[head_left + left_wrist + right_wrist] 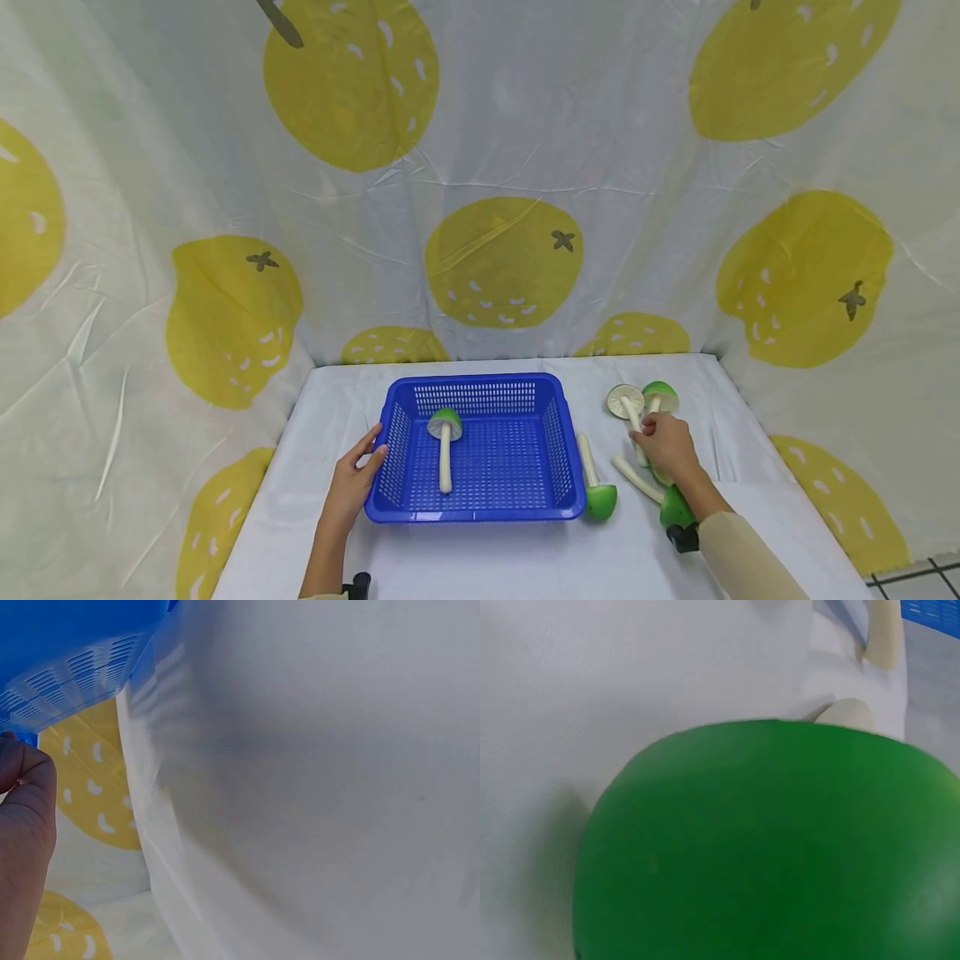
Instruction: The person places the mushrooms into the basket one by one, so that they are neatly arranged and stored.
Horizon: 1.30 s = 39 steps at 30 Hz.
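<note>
My left hand (354, 479) grips the left rim of a blue plastic basket (474, 517), its thumb on the rim. In the left wrist view, the fingers (26, 769) meet the basket's side (82, 671). A green-capped toy mushroom (446, 467) with a white stem lies inside the basket. To the right, my right hand (670, 446) pinches a white stem among several mushrooms; I cannot tell which one. A pale cap underside (619, 400) and a green cap (660, 389) show just beyond its fingertips. Under its wrist lies another green-capped mushroom (675, 507), partly hidden.
One mushroom (600, 502) lies against the basket's right side, cap toward me. A green cap (772, 847) fills most of the right wrist view. White cloth (480, 562) covers the table, and a lemon-print curtain (502, 167) hangs behind and on both sides.
</note>
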Each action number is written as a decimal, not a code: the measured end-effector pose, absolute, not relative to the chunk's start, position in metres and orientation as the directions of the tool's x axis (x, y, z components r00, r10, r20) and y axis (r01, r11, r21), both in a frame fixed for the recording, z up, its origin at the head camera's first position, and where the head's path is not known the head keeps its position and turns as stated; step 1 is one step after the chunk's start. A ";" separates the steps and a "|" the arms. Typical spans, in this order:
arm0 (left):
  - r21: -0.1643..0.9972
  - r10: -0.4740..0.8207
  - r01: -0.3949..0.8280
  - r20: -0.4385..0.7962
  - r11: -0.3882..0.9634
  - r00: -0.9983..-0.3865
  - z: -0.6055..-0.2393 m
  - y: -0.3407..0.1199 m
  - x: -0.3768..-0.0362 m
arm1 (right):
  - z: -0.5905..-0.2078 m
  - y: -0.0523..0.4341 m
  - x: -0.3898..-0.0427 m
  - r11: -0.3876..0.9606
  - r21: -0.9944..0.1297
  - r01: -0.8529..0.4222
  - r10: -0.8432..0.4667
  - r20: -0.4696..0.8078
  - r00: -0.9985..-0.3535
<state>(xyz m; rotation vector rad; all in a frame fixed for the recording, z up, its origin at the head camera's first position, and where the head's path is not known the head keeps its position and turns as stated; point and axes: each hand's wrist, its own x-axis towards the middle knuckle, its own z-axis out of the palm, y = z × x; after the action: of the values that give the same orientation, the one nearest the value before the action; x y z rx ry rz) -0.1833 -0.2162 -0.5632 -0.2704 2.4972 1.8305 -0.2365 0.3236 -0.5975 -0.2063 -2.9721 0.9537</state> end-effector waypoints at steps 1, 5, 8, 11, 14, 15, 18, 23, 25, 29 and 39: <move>0.944 -0.121 -0.163 -0.132 0.288 -0.984 -0.565 -0.217 -0.184 | -0.598 0.323 -0.237 0.806 -0.579 0.122 0.132 -0.025 -0.991; 0.945 -0.124 -0.163 -0.132 0.284 -0.983 -0.579 -0.221 -0.191 | -0.601 0.323 -0.241 0.810 -0.574 0.119 0.139 -0.010 -0.990; 0.944 -0.128 -0.154 -0.121 0.292 -0.984 -0.591 -0.225 -0.194 | -0.601 0.324 -0.242 0.809 -0.573 0.131 0.149 -0.016 -0.989; 0.945 -0.131 -0.147 -0.113 0.293 -0.985 -0.596 -0.227 -0.195 | -0.601 0.324 -0.242 0.808 -0.571 0.145 0.162 -0.021 -0.986; 0.946 -0.135 -0.137 -0.101 0.293 -0.986 -0.597 -0.228 -0.195 | -0.600 0.325 -0.241 0.799 -0.583 0.147 0.165 -0.022 -0.986; 0.946 -0.136 -0.134 -0.098 0.294 -0.986 -0.597 -0.228 -0.195 | -0.599 0.325 -0.240 0.795 -0.588 0.148 0.167 -0.022 -0.986; 0.948 -0.137 -0.132 -0.096 0.289 -0.986 -0.597 -0.228 -0.195 | -0.598 0.326 -0.239 0.783 -0.605 0.147 0.166 -0.024 -0.986; 0.946 -0.134 -0.146 -0.111 0.289 -0.985 -0.597 -0.228 -0.195 | -0.598 0.329 -0.239 0.775 -0.615 0.146 0.171 -0.018 -0.985; 0.945 -0.133 -0.151 -0.116 0.290 -0.984 -0.596 -0.228 -0.195 | -0.597 0.329 -0.239 0.772 -0.618 0.149 0.176 -0.017 -0.984; 0.944 -0.125 -0.155 -0.123 0.290 -0.984 -0.591 -0.226 -0.194 | -0.595 0.329 -0.238 0.764 -0.627 0.152 0.190 -0.006 -0.982; 0.947 -0.120 -0.162 -0.133 0.279 -0.984 -0.578 -0.221 -0.191 | -0.580 0.324 -0.238 0.739 -0.668 0.093 0.191 0.075 -0.979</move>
<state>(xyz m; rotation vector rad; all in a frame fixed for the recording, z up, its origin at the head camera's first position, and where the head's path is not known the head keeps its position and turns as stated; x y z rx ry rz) -0.1906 -0.2214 -0.5785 -0.2734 2.4834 1.8454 -0.2377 0.3243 -0.5798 -0.2303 -2.7985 1.0633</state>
